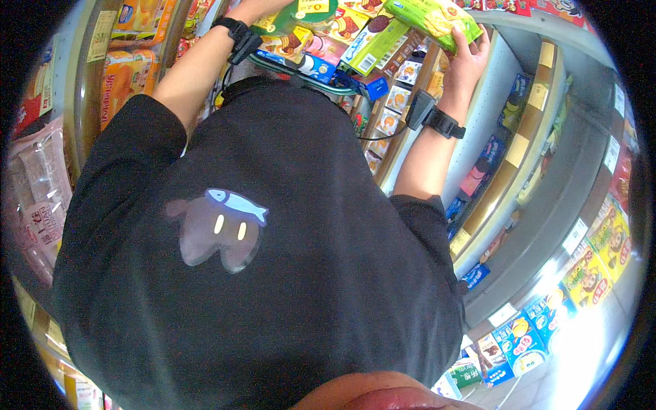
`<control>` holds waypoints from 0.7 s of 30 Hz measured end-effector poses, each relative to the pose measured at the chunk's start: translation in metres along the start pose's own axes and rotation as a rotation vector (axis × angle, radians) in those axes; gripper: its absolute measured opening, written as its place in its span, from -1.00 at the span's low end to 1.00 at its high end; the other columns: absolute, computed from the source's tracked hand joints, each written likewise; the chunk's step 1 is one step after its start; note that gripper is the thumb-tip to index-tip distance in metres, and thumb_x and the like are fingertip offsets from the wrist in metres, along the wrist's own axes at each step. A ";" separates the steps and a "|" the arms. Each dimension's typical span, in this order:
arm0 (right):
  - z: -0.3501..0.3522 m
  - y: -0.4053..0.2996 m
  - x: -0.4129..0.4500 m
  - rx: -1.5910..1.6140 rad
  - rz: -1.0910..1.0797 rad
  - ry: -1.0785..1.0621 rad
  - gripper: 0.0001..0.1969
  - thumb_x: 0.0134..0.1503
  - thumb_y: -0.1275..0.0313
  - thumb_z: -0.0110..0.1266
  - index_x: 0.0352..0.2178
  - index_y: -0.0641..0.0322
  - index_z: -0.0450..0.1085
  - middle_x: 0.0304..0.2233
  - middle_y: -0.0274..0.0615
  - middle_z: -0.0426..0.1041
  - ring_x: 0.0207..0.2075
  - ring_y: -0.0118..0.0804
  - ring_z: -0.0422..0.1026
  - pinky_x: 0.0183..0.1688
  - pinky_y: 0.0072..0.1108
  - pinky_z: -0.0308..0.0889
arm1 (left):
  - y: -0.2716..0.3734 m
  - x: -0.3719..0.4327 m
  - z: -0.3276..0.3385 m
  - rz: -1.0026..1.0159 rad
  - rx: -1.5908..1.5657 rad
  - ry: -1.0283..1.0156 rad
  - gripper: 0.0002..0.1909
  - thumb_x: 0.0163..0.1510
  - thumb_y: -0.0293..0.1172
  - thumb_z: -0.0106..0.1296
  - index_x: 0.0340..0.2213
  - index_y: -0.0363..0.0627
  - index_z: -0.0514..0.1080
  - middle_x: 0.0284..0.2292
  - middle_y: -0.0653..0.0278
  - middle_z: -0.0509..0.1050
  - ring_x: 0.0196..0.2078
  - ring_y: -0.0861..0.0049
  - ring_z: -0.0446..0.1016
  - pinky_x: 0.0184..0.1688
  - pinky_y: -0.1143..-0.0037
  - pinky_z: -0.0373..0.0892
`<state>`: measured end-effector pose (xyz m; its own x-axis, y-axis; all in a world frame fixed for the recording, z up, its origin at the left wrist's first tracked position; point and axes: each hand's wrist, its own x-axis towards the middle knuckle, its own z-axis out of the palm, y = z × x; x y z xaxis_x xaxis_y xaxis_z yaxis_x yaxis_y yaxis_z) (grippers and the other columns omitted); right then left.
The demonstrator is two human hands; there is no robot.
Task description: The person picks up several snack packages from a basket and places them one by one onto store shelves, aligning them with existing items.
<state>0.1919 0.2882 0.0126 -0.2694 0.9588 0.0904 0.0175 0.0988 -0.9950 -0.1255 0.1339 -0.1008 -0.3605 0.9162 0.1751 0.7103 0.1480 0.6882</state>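
Note:
My right hand (464, 64) grips the end of a green plastic snack packet (433, 20), fingers over its crimped edge. The packet is tilted above a shopping basket (328, 91), whose rim shows in front of my black shirt. Packed inside are a green-and-white round package (315, 13), several yellow biscuit packs (289, 45), a green box with a barcode (374, 48) and a blue box (374, 88). My left hand (266, 5) reaches over the basket's left side. The top edge of the view cuts off its fingers, so any hold is hidden.
Shelves with orange snack packs (128, 84) stand to my left, with a pink clear bag (41, 195) lower down. Tiered shelves (517, 159) with price tags curve along my right. Yellow boxes (589, 277) and blue boxes (523, 343) sit at lower right. A cable (382, 137) runs from my right wrist strap.

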 end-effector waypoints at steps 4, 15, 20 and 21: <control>-0.007 0.007 -0.007 -0.011 0.023 0.032 -0.34 -0.03 0.50 0.21 0.10 0.17 0.09 -0.17 -0.08 0.42 -0.23 -0.31 0.46 -0.34 -0.56 0.40 | -0.003 0.004 0.005 0.013 -0.048 0.073 -0.37 -0.06 -0.10 0.15 -0.10 -0.36 0.26 -0.12 -0.16 0.30 -0.02 0.05 0.28 0.03 0.30 0.22; -0.012 0.006 -0.015 -0.022 0.038 0.076 -0.35 -0.03 0.52 0.20 0.09 0.18 0.10 -0.16 -0.10 0.42 -0.27 -0.35 0.46 -0.40 -0.63 0.38 | -0.003 -0.012 0.005 0.021 -0.047 0.151 -0.36 -0.06 -0.14 0.15 0.00 -0.23 0.26 0.04 -0.08 0.25 0.09 0.08 0.24 0.13 0.33 0.19; -0.016 0.016 -0.015 -0.046 0.057 0.066 -0.35 -0.03 0.52 0.20 0.10 0.19 0.10 -0.16 -0.10 0.42 -0.25 -0.34 0.46 -0.37 -0.61 0.40 | 0.006 -0.015 0.002 -0.044 -0.001 0.070 -0.40 -0.03 -0.11 0.12 -0.02 -0.22 0.29 0.04 -0.05 0.25 0.09 0.09 0.24 0.11 0.32 0.20; -0.013 0.015 -0.014 -0.026 0.036 0.062 -0.35 -0.03 0.52 0.20 0.10 0.18 0.10 -0.16 -0.10 0.42 -0.24 -0.34 0.46 -0.36 -0.61 0.40 | 0.003 -0.014 0.003 -0.004 0.033 0.088 -0.43 0.00 -0.11 0.09 -0.04 -0.22 0.30 0.04 -0.04 0.25 0.08 0.09 0.24 0.11 0.32 0.20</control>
<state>0.2081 0.2793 -0.0034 -0.2076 0.9765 0.0579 0.0510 0.0699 -0.9963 -0.1163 0.1223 -0.1036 -0.4141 0.8797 0.2339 0.7279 0.1657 0.6654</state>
